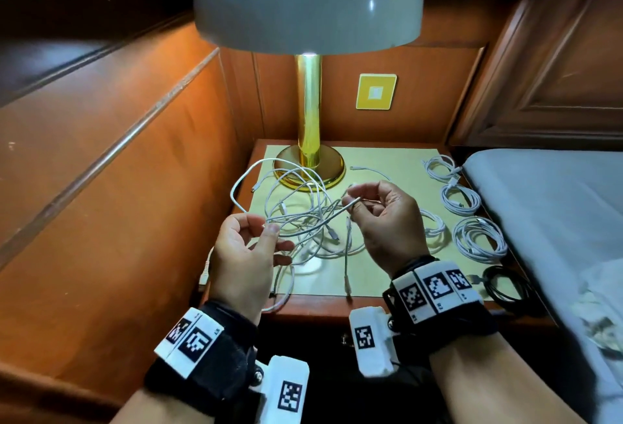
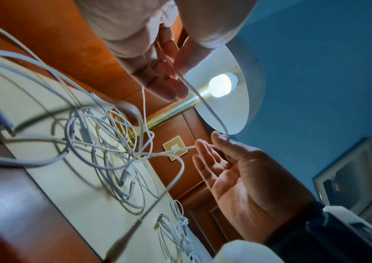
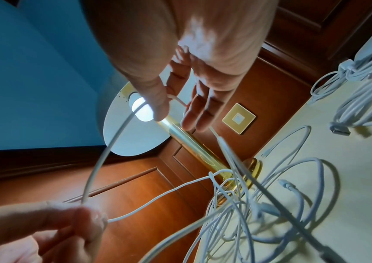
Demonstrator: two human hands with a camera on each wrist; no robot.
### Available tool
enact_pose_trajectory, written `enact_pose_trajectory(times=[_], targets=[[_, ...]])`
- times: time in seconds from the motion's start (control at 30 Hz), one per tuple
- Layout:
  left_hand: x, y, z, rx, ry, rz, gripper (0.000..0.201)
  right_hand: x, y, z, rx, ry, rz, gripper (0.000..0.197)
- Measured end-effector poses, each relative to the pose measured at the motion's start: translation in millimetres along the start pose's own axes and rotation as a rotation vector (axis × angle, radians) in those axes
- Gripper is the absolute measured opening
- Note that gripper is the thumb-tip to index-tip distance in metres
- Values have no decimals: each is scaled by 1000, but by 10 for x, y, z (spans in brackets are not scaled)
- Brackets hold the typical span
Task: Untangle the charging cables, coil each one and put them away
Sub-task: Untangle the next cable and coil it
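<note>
At the left edge of the bedside table (image 1: 397, 304) the left hand (image 1: 247, 255) is raised above the surface, thumb and forefinger pinched on one white cable (image 1: 313, 226), likely to keep that strand taut and clear of the rest. From there the strand runs across to the right hand (image 1: 384, 221), which pinches its far end between thumb and fingertips while the other fingers stay loosely spread, probably so the plug can be drawn free. Below and between the hands, the tangle of white cables (image 1: 303, 208) sprawls over the middle of the tabletop, with loops reaching the brass base of the lamp (image 1: 308, 167) at the back edge and a few ends trailing off the front edge. Along the right edge, white coils (image 1: 478, 238) lie in a row with a black coil (image 1: 505, 283) near the front right corner, seemingly finished and set aside out of the way. The top is a pale yellow mat over reddish wood. Wood panelling closes the left and back, a square yellow wall plate (image 1: 376, 91) sits behind the lamp, and a bed (image 1: 546, 208) with pale sheets adjoins the right.
</note>
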State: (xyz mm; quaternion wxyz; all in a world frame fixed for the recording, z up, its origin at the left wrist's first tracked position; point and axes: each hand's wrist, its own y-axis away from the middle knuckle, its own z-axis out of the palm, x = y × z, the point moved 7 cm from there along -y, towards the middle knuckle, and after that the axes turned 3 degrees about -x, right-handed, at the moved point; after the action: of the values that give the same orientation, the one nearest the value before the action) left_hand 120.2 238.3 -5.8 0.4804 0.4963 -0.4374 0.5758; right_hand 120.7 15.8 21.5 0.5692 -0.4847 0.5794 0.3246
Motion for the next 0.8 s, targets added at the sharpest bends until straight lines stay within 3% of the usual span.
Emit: enact_pose_trajectory(times=[0.3, 0.43, 0.5, 0.57, 0.7, 0.8], targets=[[121, -9, -46, -15, -181, 184, 12, -45, 11, 59, -184, -476, 107, 33], [213, 35, 5, -39, -265, 336, 18, -81, -10, -73, -84, -368, 10, 20], [269, 80, 14, -49, -306, 404, 20, -119, -5, -116, -76, -331, -42, 28], [318, 130, 23, -59, -364, 465, 34, -144, 8, -141, -85, -304, -59, 38], [379, 210, 67, -106, -347, 514, 59, -100, 7, -129, -96, -252, 5, 46], [428, 297, 127, -228, -367, 597, 51, -13, -1, -42, -137, -360, 133, 41]])
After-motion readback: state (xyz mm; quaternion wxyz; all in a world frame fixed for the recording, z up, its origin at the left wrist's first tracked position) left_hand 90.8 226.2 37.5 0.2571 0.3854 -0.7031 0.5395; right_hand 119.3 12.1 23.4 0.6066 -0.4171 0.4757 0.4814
